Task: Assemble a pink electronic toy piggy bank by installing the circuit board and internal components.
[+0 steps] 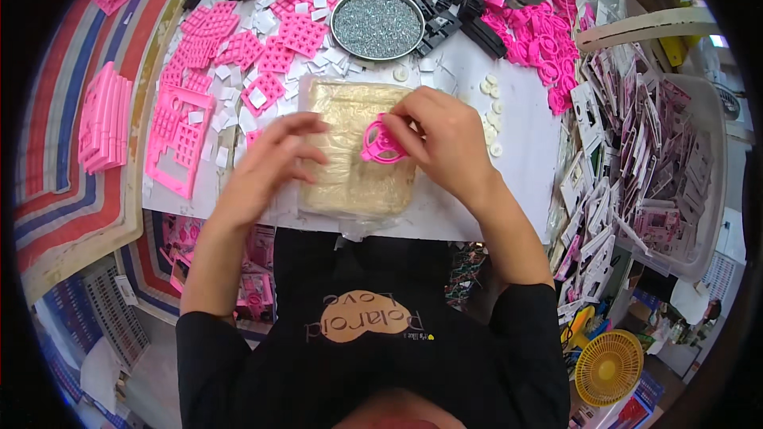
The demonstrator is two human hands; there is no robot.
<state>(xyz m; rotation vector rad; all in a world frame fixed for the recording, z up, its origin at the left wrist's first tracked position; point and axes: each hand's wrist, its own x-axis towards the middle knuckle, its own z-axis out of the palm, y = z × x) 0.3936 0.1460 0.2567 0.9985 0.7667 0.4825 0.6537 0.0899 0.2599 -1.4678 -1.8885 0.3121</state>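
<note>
A pad wrapped in clear plastic (342, 183), tan in colour, lies on the white tabletop in front of me. Over its right half, my right hand (441, 135) pinches a small pink openwork plastic part (381, 147) with a rounded outline. At the pad's left edge is my left hand (278, 159), its fingers apart and slightly curled, with nothing seen in them. Just beyond the pad stands a round metal dish (377, 25) full of small silvery screws. A larger pink plastic panel (181, 139) with cut-outs rests left of my left hand.
Pink button grids (304, 33) and white square pieces lie at the back left. Black plastic parts (449, 8) are heaped behind the dish, more pink parts (548, 40) at the back right. White round pieces (494, 115) sit right of my right hand. A clear bin (691, 258) holds panels.
</note>
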